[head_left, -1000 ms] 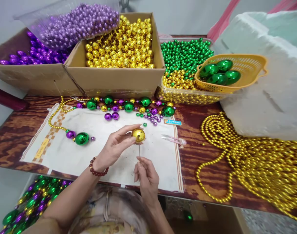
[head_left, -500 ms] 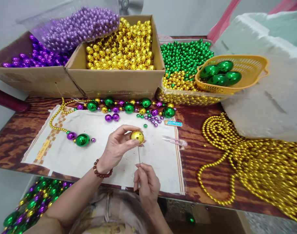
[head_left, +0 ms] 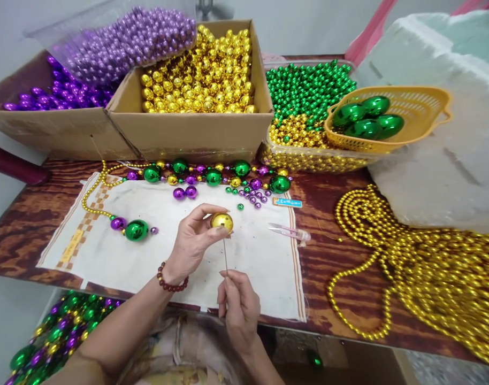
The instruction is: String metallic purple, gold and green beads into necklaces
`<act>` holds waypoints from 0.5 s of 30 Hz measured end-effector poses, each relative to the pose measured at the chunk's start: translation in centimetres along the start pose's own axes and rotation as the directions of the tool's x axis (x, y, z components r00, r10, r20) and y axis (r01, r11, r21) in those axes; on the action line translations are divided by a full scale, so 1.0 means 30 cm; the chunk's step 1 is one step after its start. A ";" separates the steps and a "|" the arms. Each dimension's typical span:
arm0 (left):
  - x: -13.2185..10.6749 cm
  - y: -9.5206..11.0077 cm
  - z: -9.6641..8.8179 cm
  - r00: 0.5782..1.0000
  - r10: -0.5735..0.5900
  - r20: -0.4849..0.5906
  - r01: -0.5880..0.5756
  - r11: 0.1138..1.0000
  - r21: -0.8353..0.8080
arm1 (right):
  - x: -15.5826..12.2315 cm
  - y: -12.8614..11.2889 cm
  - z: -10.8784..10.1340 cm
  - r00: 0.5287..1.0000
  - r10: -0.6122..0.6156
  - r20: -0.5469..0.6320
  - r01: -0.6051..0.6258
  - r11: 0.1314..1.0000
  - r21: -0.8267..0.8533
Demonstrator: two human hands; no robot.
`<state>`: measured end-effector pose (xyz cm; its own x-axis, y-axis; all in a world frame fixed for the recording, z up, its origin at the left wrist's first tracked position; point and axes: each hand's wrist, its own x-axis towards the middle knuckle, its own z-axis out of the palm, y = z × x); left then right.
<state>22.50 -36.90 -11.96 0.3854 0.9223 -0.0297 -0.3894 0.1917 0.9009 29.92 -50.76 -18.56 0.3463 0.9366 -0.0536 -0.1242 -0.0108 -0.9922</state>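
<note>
Cardboard boxes on a wooden table.
At right, a yellow basket tilts beside a white box, with pink sheeting behind; a grey fan shows beyond the boxes.

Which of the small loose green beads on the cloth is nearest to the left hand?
The lone green bead lying apart; the others cluster farther back, beside the small purple beads.

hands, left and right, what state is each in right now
Left hand: closed, holding a gold ball.
Right hand: closed, pinching a thin needle near its lower end.
</note>
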 end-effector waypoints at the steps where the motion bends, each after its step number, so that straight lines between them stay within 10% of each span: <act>1: -0.003 0.000 -0.001 1.000 0.016 -0.001 -0.016 1.000 0.013 | 0.003 -0.001 0.000 1.000 0.003 -0.012 -0.003 1.000 0.003; 7: -0.017 0.015 0.005 0.975 0.217 -0.045 -0.205 0.961 0.184 | 0.013 0.015 -0.006 0.998 -0.031 -0.045 0.033 0.999 0.043; 15: -0.036 -0.007 0.004 1.000 -0.004 0.009 0.003 0.998 0.063 | 0.032 0.016 0.008 0.997 0.033 -0.063 -0.028 0.995 0.091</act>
<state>22.26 -37.97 -12.07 0.3945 0.9184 -0.0293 -0.3344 0.1732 0.9264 29.97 -49.79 -19.05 0.3996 0.9119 -0.0937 -0.2182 -0.0047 -0.9759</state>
